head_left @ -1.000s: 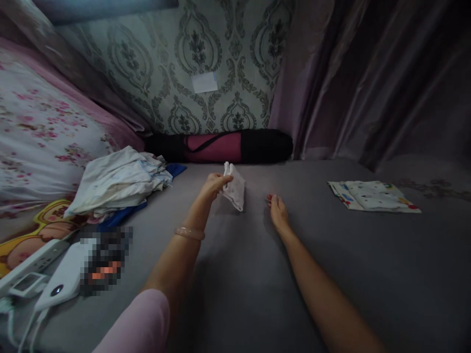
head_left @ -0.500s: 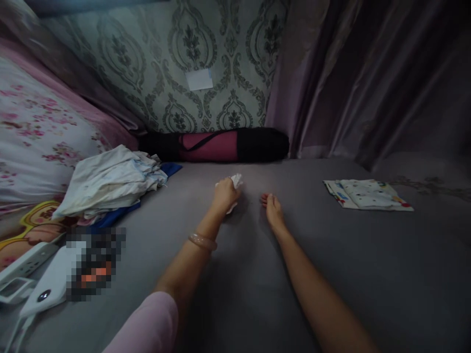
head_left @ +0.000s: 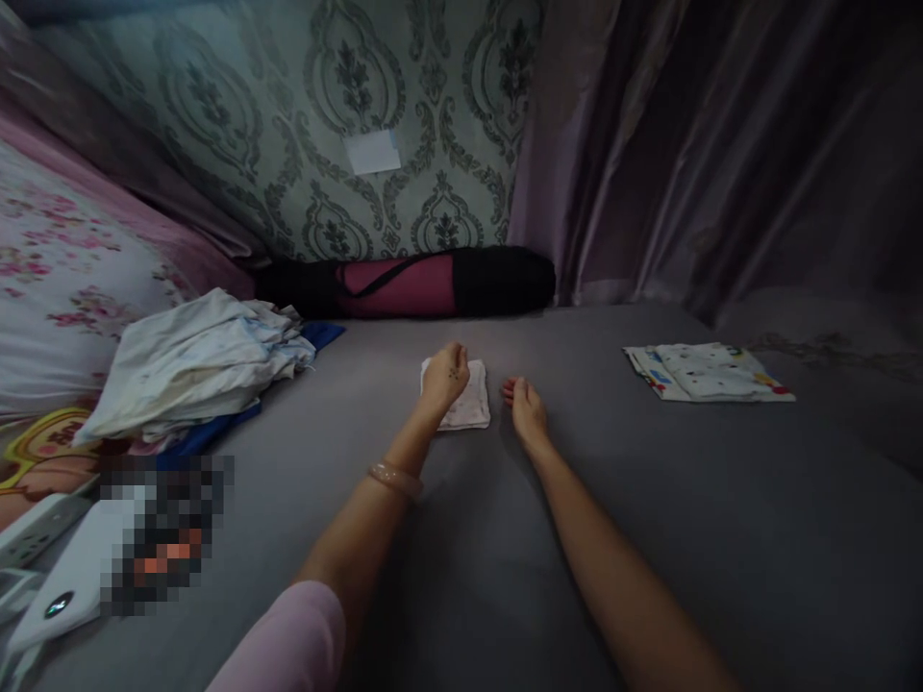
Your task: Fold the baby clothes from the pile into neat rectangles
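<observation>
A small folded white cloth (head_left: 472, 404) lies flat on the grey sheet in the middle of the head view. My left hand (head_left: 447, 373), with a bangle on its wrist, rests over it, covering its left and middle part. Its fingers are curled down against the cloth, and their tips are hidden. Just to the right, my right hand (head_left: 528, 411) lies on its side on the sheet, thumb up, with loosely bent fingers. It holds nothing and stays a little apart from the cloth.
A folded patterned cloth (head_left: 710, 373) lies to the right. On the left are a pile of crumpled light cloths (head_left: 202, 351), a power strip (head_left: 43, 533) and a white device (head_left: 79, 567). A black and maroon long bag (head_left: 411, 286) lies along the wall.
The white cloth, bunched up in my left hand before, now lies flat and square on the sheet under that hand. My right hand has barely moved. The view has shifted slightly.
</observation>
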Demonstrator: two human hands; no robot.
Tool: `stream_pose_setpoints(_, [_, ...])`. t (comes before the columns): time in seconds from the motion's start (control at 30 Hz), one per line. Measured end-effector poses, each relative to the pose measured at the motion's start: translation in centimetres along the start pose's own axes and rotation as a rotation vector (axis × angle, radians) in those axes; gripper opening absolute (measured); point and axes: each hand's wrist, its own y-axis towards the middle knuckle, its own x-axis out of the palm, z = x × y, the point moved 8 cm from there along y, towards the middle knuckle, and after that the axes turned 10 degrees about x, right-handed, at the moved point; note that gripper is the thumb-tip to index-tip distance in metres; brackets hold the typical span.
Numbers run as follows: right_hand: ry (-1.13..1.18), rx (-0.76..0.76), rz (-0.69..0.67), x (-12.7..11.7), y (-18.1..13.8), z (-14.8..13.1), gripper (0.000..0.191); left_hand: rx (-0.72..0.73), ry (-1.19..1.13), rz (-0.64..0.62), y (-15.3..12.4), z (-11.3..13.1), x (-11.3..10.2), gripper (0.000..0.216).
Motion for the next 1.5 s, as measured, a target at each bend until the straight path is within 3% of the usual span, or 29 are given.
stream_pose_setpoints(0.07, [-0.020, -0.009, -0.002, 0.0, 0.0, -0.1, 0.047, 0.121, 0.048, 0.034, 0.3, 0.5, 0.2, 0.035])
stream_pose_setpoints(0.17, [-0.048, -0.015, -0.005, 0.1, 0.0, -0.2, 0.047, 0.252, 0.162, -0.008, -0.4, 1.6, 2.2, 0.044])
stream_pose_setpoints(0.33, [-0.057, -0.022, -0.016, 0.2, -0.1, -0.4, 0.047, 0.243, 0.252, -0.253, -2.5, 2.1, 7.3, 0.065])
stream_pose_setpoints(0.43, [-0.060, -0.010, -0.020, 0.2, -0.1, -0.4, 0.048, 0.215, 0.262, -0.317, -3.0, 2.1, 8.5, 0.065])
stream_pose_setpoints(0.6, [-0.075, -0.019, -0.014, 0.1, 0.0, 0.0, 0.050, 0.211, 0.118, -0.379, -2.5, 1.7, 8.1, 0.062])
stream_pose_setpoints(0.7, [-0.067, -0.039, 0.001, 0.0, 0.0, 0.1, 0.053, 0.213, -0.054, -0.390, -2.0, 0.8, 6.6, 0.063])
stream_pose_setpoints(0.8, [-0.062, -0.048, 0.007, 0.0, 0.1, 0.2, 0.053, 0.153, -0.064, -0.252, -1.6, -0.9, 3.4, 0.064])
stream_pose_setpoints(0.93, [-0.075, -0.039, 0.013, 0.1, 0.1, 0.3, 0.052, 0.057, 0.204, -0.008, -2.5, -3.1, 0.0, 0.061])
stream_pose_setpoints(1.0, [-0.093, -0.035, 0.014, 0.2, 0.1, 0.3, 0.051, 0.052, 0.289, 0.019, -3.3, -3.6, 0.5, 0.063])
stream_pose_setpoints(1.13, [-0.140, -0.036, 0.012, 0.3, 0.0, 0.1, 0.049, 0.027, 0.249, -0.190, -4.0, -4.8, 4.7, 0.072])
stream_pose_setpoints(1.2, [-0.173, -0.035, 0.004, 0.3, -0.1, 0.0, 0.049, -0.002, 0.220, -0.240, -4.0, -5.2, 5.8, 0.075])
stream_pose_setpoints(1.4, [-0.240, -0.048, -0.010, 0.5, -0.4, -0.3, 0.051, -0.029, 0.235, -0.293, -3.6, -5.3, 5.8, 0.075])
stream_pose_setpoints(1.5, [-0.240, -0.036, -0.015, 0.5, -0.4, -0.3, 0.049, -0.022, 0.247, -0.261, -3.5, -5.0, 5.4, 0.072])
